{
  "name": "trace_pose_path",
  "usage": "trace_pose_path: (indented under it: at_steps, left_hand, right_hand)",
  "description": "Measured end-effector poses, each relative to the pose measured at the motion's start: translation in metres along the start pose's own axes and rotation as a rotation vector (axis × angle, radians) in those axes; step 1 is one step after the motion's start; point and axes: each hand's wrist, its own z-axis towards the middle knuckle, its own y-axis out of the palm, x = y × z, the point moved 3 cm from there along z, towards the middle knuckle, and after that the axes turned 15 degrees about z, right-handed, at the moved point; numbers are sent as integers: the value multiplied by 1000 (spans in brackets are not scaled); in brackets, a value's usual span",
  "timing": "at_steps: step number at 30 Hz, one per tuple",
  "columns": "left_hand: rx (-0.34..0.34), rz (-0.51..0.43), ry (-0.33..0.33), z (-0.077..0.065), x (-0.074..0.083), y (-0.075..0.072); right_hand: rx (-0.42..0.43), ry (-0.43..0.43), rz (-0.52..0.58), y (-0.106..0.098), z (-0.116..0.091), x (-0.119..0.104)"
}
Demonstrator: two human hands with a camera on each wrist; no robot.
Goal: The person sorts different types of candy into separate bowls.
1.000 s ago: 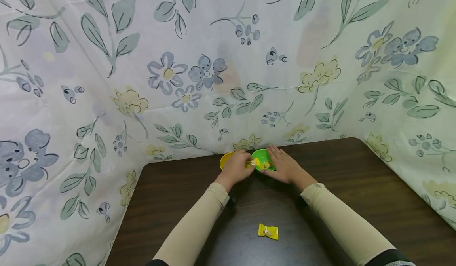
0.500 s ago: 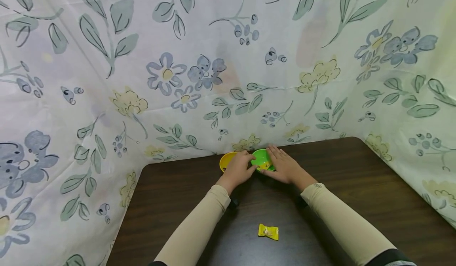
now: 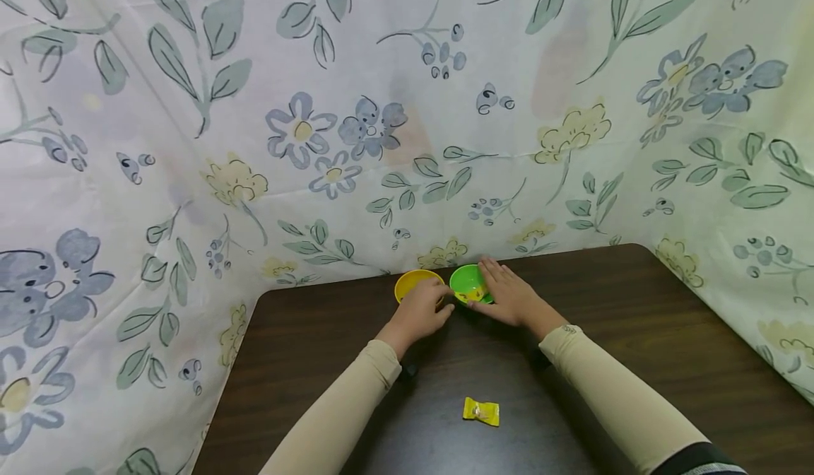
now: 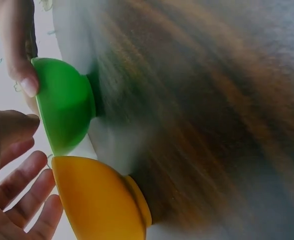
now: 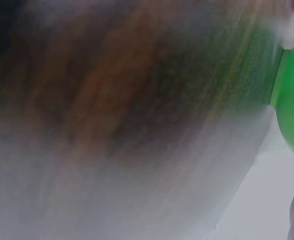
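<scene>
In the head view, my left hand [image 3: 420,310] hangs at the near rim of the yellow bowl [image 3: 407,279], which it partly covers. Its fingers are loosely bent, with nothing between thumb and fingertips in the left wrist view. My right hand [image 3: 511,297] rests along the right side of the green bowl [image 3: 466,277]. Its fingers are straight, and the thumb touches the near rim. Yellow-wrapped candy [image 3: 473,294] lies inside the green bowl. Both bowls stand upright side by side, as the orange-yellow bowl [image 4: 99,200] and green bowl [image 4: 64,102] show in the left wrist view.
A single yellow-wrapped candy [image 3: 481,412] lies on the dark wooden table [image 3: 305,376], nearer the body. Behind the bowls, the table's far edge meets a floral cloth [image 3: 381,199], which also hangs along both sides.
The left hand let go of a yellow-wrapped candy at the green bowl, then drew back left toward the yellow bowl. The right hand stayed on the green bowl.
</scene>
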Motion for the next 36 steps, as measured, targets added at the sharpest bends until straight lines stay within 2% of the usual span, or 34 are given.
trace_pose_path:
  at_steps: [5,12,23,27,34,36]
  left_hand:
    - [7,5,24,-11,5,-2]
    - [20,29,115,-30,17,-5]
    - [-18,3,142,-54,30,-7]
    - [-38,-10,158,-63,34,-7]
    - [-106,-20,264,-85,44,0]
    - [-130,-34,274,-90,46,2]
  right_hand:
    - [2,5,-10,0,0,-1]
    - [0,13,-13,1,0,-1]
    - [-11,31,-15,0,-2,-3]
    - [-24,49,-17,0,0,-3]
    - [-32,48,-7,1,1,-3]
    - [-32,50,-4,0,2,-3]
